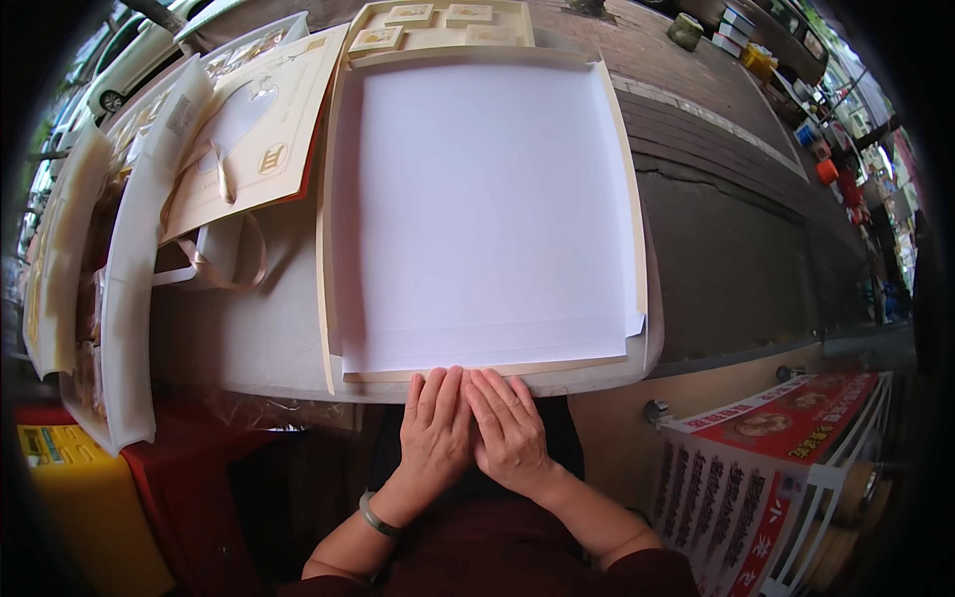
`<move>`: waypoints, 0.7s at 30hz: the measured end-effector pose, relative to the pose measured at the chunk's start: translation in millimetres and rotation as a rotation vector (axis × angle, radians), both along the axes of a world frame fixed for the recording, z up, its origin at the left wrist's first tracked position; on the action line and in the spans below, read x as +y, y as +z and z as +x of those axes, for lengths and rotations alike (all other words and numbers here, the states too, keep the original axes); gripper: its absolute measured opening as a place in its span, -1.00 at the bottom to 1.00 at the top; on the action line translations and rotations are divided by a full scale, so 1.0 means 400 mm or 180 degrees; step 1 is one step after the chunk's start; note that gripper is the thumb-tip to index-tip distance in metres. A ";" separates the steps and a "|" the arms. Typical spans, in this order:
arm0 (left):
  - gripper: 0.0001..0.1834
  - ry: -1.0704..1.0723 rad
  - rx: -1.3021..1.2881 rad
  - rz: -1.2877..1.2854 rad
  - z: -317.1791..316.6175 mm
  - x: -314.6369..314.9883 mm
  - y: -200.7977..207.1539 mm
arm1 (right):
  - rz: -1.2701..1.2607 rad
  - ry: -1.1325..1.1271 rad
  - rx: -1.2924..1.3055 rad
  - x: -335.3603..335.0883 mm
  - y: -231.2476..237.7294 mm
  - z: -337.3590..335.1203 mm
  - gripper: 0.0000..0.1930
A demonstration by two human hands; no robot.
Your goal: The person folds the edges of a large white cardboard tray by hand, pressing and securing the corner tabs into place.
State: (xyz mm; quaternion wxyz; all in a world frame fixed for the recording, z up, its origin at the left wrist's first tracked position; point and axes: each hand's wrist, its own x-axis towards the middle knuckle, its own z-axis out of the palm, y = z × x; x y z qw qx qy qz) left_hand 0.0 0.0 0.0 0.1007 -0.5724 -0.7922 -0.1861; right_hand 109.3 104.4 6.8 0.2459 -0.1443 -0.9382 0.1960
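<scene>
Honestly, I can't tell if my left hand [435, 430] and right hand [510, 435], fingers together, are pinching the near edge of this shallow box [487, 209] on the desk [239, 343], but it looks light, stiffish, best held by both sides.

Ahead of the fingers [428, 400], the grey tabletop [239, 343] bears a shallow white-lined box [631, 194]; farther left, a ribboned cream bag [279, 114].
</scene>
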 end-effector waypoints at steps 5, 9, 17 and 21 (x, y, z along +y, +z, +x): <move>-0.24 0.0022 -0.0162 -0.0199 -0.041 -0.034 0.033 | 0.0126 -0.0013 -0.0116 0.050 0.004 0.040 -0.41; -0.13 0.0257 -0.0119 -0.0191 -0.093 -0.082 0.031 | 0.0180 -0.0516 -0.0105 0.118 -0.011 0.114 -0.32; -0.07 0.0575 -0.0133 -0.0366 -0.119 -0.131 0.038 | 0.0455 -0.1206 -0.0272 0.202 -0.009 0.210 -0.33; -0.03 0.0826 -0.0055 -0.0362 -0.117 -0.137 0.041 | 0.0459 -0.1578 -0.0253 0.216 -0.013 0.242 -0.29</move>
